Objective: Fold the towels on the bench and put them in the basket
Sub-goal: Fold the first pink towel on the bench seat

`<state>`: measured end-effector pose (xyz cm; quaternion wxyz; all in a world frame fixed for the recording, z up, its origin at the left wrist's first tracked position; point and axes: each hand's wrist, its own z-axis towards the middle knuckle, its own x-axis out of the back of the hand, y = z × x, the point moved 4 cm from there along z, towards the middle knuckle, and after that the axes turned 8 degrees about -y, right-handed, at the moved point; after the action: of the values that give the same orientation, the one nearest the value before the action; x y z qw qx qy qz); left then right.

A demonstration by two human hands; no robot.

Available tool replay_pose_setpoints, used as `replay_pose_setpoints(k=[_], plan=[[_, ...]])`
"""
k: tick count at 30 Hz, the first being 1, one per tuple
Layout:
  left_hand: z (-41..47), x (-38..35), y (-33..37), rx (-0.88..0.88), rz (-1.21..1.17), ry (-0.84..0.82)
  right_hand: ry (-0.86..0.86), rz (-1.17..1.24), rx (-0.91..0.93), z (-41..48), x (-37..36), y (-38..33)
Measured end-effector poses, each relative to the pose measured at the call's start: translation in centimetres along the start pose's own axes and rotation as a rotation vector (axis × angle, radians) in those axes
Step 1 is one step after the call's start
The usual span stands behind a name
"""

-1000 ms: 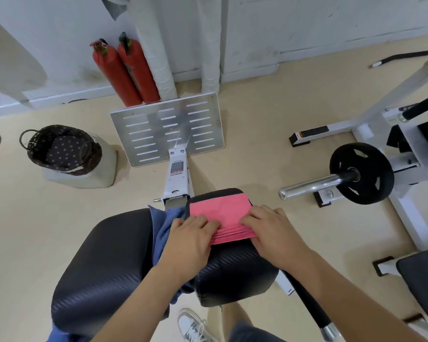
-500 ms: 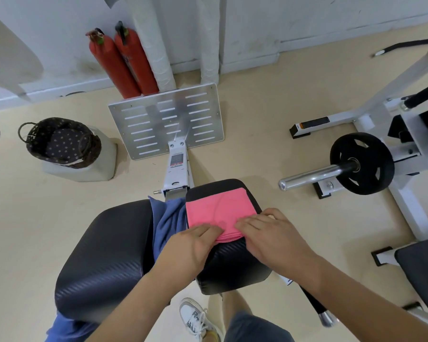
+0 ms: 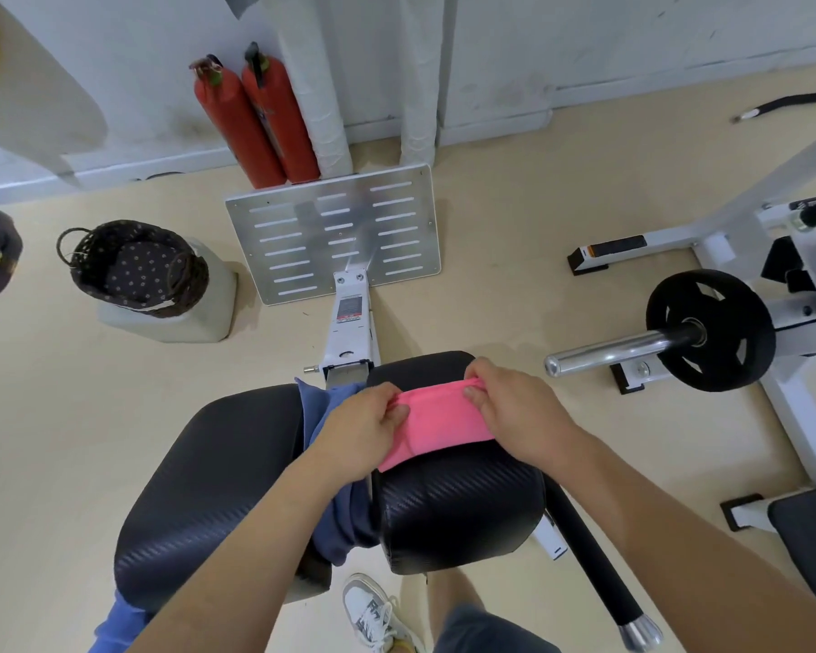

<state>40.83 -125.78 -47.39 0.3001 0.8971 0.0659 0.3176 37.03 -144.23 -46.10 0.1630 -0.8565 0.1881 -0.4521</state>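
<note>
head view: pink towel [image 3: 436, 424] pinched between left hand [image 3: 366, 428] and right hand [image 3: 519, 412].

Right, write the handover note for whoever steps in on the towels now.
Left hand and right hand: each pinches an end of the pink towel, partly folded on the right bench pad.
Blue towel: unfolded, hanging in the gap between the pads.
Basket: on the floor to the left, no towel visible in it.
Left: finish the pink fold, basket it, then fold and basket the blue.
</note>
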Motion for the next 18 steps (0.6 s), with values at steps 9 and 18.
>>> replay_pose_setpoints(k=[9,18], plan=[[2.6,0.7,0.6,0.099,0.300,0.147,-0.093,-0.068,-0.097,3.4,-0.5,0.4],[-0.5,-2.6,1.0,-0.275,0.545,0.254,-0.003,-0.103,0.012,3.8,-0.8,-0.2]])
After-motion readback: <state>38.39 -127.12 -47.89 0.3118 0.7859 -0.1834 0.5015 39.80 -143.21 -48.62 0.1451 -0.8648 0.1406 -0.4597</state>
